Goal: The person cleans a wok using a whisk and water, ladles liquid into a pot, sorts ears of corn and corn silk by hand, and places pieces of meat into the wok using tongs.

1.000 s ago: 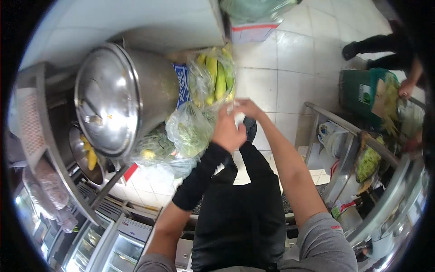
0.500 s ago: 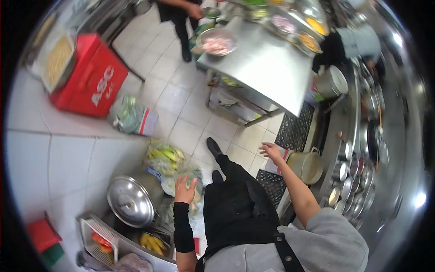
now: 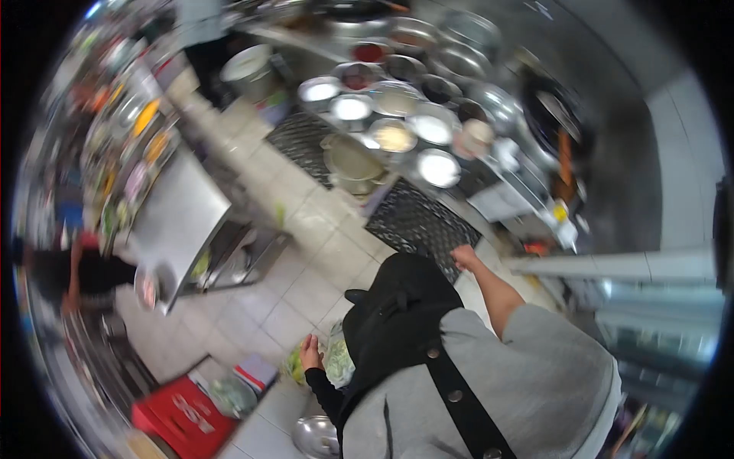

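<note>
Left hand open beside the bagged vegetables, right hand curled near the mat

The left hand (image 3: 310, 354) is held with its fingers extended and close together, the palm partly turned toward the body. The right hand (image 3: 464, 258) has its fingers curled inward; blur hides whether they close fully (or pinch anything small).

The clear bag of pale green vegetables (image 3: 339, 358) lies on the floor, just beside the left hand in this view; I cannot tell whether they touch. Yellow-green produce (image 3: 293, 366) shows on the hand's other side, and a round metal lid (image 3: 315, 437) lies near the black sleeve.

The right hand appears over the near edge of the black mat (image 3: 424, 222). Past the mat stands a two-handled pot (image 3: 352, 162), near a counter crowded with metal bowls (image 3: 394, 99).

Open tiled floor (image 3: 290, 294) runs between the mat and the steel table (image 3: 180, 206), whose corner points toward the walkway. The red box (image 3: 183, 417) borders the floor's lower left.
</note>
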The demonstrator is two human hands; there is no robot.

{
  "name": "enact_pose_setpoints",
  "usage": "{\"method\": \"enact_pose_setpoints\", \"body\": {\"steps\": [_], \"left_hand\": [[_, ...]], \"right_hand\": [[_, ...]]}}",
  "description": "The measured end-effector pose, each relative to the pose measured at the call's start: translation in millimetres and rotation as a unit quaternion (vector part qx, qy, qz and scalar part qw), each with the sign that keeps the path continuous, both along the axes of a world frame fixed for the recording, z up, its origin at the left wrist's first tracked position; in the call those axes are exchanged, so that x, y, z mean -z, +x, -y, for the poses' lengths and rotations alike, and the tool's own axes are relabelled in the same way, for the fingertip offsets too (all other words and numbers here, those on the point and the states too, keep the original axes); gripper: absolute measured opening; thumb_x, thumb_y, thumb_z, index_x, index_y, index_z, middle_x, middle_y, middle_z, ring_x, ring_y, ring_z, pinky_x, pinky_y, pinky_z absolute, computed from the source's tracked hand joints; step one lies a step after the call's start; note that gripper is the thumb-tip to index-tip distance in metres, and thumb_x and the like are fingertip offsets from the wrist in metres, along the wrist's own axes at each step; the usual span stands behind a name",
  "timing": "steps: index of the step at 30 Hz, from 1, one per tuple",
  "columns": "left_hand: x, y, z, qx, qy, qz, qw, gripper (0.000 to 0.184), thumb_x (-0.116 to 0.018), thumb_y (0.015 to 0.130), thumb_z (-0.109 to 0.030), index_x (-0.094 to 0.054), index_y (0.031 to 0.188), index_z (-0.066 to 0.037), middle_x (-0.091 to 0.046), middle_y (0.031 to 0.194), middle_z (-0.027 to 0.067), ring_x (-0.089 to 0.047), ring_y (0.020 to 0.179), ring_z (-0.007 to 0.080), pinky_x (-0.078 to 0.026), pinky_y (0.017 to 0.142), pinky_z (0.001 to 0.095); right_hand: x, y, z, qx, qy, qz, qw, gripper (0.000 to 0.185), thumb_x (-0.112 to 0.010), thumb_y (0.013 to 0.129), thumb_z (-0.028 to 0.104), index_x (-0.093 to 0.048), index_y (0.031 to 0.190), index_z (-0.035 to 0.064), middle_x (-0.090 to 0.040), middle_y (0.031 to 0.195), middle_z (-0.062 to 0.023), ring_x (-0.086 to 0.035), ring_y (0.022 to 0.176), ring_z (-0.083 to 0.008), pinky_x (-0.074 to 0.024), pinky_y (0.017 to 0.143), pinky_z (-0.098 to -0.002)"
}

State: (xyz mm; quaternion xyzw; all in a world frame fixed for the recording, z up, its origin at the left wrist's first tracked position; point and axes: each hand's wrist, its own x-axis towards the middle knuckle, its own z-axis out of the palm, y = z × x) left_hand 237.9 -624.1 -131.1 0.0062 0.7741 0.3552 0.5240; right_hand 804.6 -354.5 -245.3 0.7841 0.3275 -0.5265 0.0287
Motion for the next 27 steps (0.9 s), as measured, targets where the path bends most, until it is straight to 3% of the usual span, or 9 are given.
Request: {"method": "enact_pose_setpoints", "body": {"steps": [2,6,10,15,17,20,24,26,27], "left_hand": [[4.5,24.1,-21.5,0.033,0.009,0.015,0.999,0.071,-0.072,0.094,-0.036,-0.044,0.153,-0.009,-0.049,0.154,0.0157,-0.046,0.14,0.0323,-0.038,0.103,0.0649],[2.6,96.3,-121.5,0.182,0.011,-0.033,0.983,0.081,-0.075,0.092,-0.031,-0.036,0.154,0.004,-0.049,0.151,0.0236,-0.051,0.136,0.0295,-0.044,0.104,0.0366],[88.0,162.8,-211.1,0.397,-0.022,-0.02,0.917,0.077,-0.067,0.095,-0.029,-0.032,0.159,-0.006,-0.049,0.152,0.0124,-0.055,0.129,0.0274,-0.043,0.105,0.0553],[14.2,367.1,-319.6,0.648,0.024,-0.044,0.76,0.081,-0.072,0.094,-0.038,-0.037,0.155,0.001,-0.053,0.145,0.0293,-0.05,0.139,0.0369,-0.043,0.111,0.0399],[14.3,420.1,-347.5,0.716,0.082,-0.063,0.691,0.079,-0.071,0.094,-0.042,-0.04,0.154,-0.003,-0.055,0.142,0.0305,-0.051,0.137,0.038,-0.043,0.11,0.0413],[11.3,486.9,-387.6,0.763,0.127,-0.082,0.629,0.075,-0.071,0.093,-0.043,-0.045,0.15,-0.002,-0.056,0.142,0.028,-0.05,0.138,0.0374,-0.04,0.113,0.0404],[30.1,545.9,-433.0,0.789,0.152,-0.095,0.588,0.083,-0.075,0.09,-0.038,-0.039,0.152,0.004,-0.046,0.153,0.0256,-0.044,0.144,0.0337,-0.035,0.117,0.039],[33.6,571.7,-448.7,0.78,0.119,-0.127,0.6,0.091,-0.078,0.087,-0.03,-0.03,0.156,0.004,-0.046,0.152,0.0266,-0.046,0.142,0.035,-0.036,0.116,0.0409],[43.2,585.3,-452.6,0.708,0.087,0.004,0.701,0.083,-0.076,0.089,-0.024,-0.033,0.156,0.002,-0.05,0.149,0.025,-0.048,0.14,0.0348,-0.038,0.114,0.0422]], "right_hand": [[-21.4,43.7,32.1,0.133,0.018,-0.008,0.991,0.036,-0.068,0.091,0.024,-0.066,0.121,0.0035,-0.069,0.105,-0.0097,-0.068,0.081,-0.0256,-0.0576,0.072,-0.0453],[-42.7,127.5,42.7,0.308,0.097,-0.063,0.944,0.054,-0.07,0.09,0.025,-0.056,0.137,0.0033,-0.063,0.125,-0.0118,-0.065,0.098,-0.0279,-0.0556,0.082,-0.0538],[-25.3,222.9,33.4,0.396,0.091,-0.1,0.908,0.074,-0.072,0.09,0.028,-0.039,0.153,0.0048,-0.06,0.132,-0.0112,-0.064,0.099,-0.027,-0.0548,0.078,-0.0513],[-30.4,265.7,-76.5,0.601,0.321,-0.285,0.674,0.059,-0.078,0.088,0.012,-0.044,0.136,-0.0006,-0.061,0.114,-0.0155,-0.065,0.091,-0.0264,-0.0588,0.076,-0.0476],[39.8,273.8,-112.3,0.617,0.313,-0.39,0.608,0.046,-0.076,0.091,0.019,-0.052,0.126,0.0002,-0.061,0.116,-0.0157,-0.065,0.099,-0.0323,-0.0595,0.083,-0.057],[14.1,250.8,-95.8,0.366,0.038,-0.281,0.886,0.058,-0.077,0.092,0.034,-0.054,0.134,0.0009,-0.059,0.129,-0.0161,-0.062,0.111,-0.037,-0.0569,0.088,-0.0615],[-5.6,234.9,-53.6,0.175,-0.103,-0.449,0.87,0.081,-0.077,0.089,0.049,-0.046,0.146,0.0007,-0.045,0.152,-0.0191,-0.056,0.125,-0.0437,-0.0584,0.08,-0.0629],[-28.8,223.2,-40.9,0.243,-0.045,-0.509,0.825,0.067,-0.079,0.089,0.04,-0.054,0.14,0.0038,-0.058,0.14,-0.0161,-0.065,0.114,-0.0364,-0.0602,0.081,-0.0556],[-46.4,223.7,-34.8,0.266,-0.004,-0.555,0.788,0.063,-0.08,0.089,0.036,-0.056,0.138,0.0055,-0.061,0.137,-0.0145,-0.067,0.112,-0.0348,-0.0605,0.082,-0.0538]]}}
